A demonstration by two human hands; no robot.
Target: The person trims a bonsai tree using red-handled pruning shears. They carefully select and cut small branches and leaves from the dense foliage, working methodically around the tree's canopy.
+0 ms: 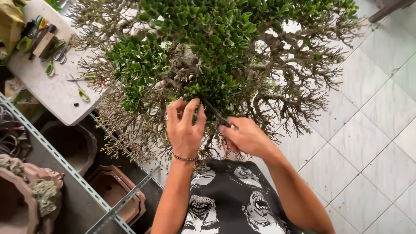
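Note:
A large bonsai tree [208, 52] fills the upper middle, with dense green leaves at its centre and many bare twiggy branches around. My left hand [185, 128] reaches up into the lower foliage, fingers spread and touching the leaves; a thin bracelet circles the wrist. My right hand [246, 136] is closed around dark scissors [216, 115], whose blades point up-left into the leaves just beside my left fingers.
A white table [47, 82] at the upper left carries several green-handled scissors [82, 93] and small tools. A metal shelf frame [65, 162] with brown empty pots [117, 190] stands at the lower left. White tiled floor [368, 130] lies to the right.

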